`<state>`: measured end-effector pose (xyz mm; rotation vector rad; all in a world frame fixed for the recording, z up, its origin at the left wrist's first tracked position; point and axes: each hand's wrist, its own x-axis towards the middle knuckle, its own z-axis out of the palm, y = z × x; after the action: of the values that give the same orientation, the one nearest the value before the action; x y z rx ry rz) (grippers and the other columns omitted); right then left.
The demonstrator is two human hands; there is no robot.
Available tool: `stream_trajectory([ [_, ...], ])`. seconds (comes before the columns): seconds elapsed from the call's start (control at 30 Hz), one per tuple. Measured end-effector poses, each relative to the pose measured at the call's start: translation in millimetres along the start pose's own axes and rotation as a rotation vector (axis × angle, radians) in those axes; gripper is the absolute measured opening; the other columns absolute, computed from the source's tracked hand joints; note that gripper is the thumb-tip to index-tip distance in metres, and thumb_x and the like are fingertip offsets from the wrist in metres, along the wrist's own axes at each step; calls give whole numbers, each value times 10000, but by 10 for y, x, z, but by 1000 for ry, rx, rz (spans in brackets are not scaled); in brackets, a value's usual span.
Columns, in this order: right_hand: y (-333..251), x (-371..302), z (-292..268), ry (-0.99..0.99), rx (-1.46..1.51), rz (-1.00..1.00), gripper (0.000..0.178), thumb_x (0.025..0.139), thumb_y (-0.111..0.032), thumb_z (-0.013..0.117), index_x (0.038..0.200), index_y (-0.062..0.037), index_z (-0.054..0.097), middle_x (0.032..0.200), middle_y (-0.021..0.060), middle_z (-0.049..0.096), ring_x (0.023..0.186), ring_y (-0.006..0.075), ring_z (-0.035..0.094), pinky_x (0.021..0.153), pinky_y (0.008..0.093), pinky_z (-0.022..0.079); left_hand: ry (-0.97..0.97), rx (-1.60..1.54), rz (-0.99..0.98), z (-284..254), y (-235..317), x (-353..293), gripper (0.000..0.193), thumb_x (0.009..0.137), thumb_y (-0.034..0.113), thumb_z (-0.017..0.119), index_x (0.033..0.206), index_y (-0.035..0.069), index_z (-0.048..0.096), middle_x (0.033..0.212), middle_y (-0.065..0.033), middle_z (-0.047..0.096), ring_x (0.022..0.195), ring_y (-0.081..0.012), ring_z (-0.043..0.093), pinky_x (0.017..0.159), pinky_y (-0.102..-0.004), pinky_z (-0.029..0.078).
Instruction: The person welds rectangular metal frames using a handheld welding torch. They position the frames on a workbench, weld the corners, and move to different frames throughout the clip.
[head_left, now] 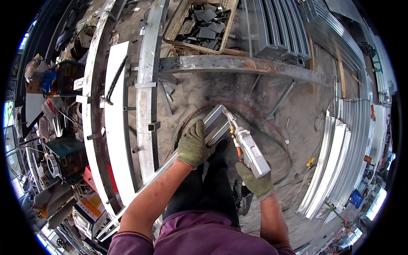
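Note:
My left hand, in a green work glove, is closed over a silver metal tube frame. Two lengths of the frame meet at an angled corner ahead of the glove, and one long length runs back under my left forearm to the lower left. In my right glove is the grip of a grey-white handheld laser welding gun with a boxy body. Its narrow nozzle points at the corner, touching it or very close. A brass fitting and an orange-red hose show along the gun's left side.
A steel crossbeam on legs lies ahead, joined to long rails at left. Beyond it stands a plastic crate of dark metal plates. Stacked metal profiles lie right. A red hose curves over the concrete floor.

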<state>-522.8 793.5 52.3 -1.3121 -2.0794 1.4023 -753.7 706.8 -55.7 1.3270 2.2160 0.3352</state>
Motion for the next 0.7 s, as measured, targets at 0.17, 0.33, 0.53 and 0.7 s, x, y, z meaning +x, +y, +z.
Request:
stream_trajectory([
  [0.17,44,21,36,0,-21,-14,201,911,-162,887,1072,-79,802,899,79,799,801,262,799,736,406,630,65,22,49,-9,5,1,1064,860,496,842,1619,-82,370,1551,-313,558,1381,-476,606,1110,-554,540],
  [0.33,67,14,93,-4,-59,35,184,914,-192,887,1058,-103,814,903,62,801,809,267,795,763,419,626,19,-1,8,-78,57,0,1098,823,492,887,1612,-87,388,1501,-299,595,1386,-480,596,1149,-548,509],
  [0.53,88,14,108,-73,-55,-1,220,961,-27,837,1161,-32,747,911,4,705,773,86,649,681,293,549,42,-12,10,-85,62,-5,1087,801,482,912,1589,-85,422,1469,-289,614,1395,-476,587,1183,-543,487],
  [0.7,61,35,156,-17,-34,76,198,935,-194,876,1092,-95,806,913,53,802,808,247,797,763,408,632,58,-20,36,-52,36,-6,1080,806,488,907,1578,-98,431,1477,-295,607,1403,-482,578,1191,-544,481],
])
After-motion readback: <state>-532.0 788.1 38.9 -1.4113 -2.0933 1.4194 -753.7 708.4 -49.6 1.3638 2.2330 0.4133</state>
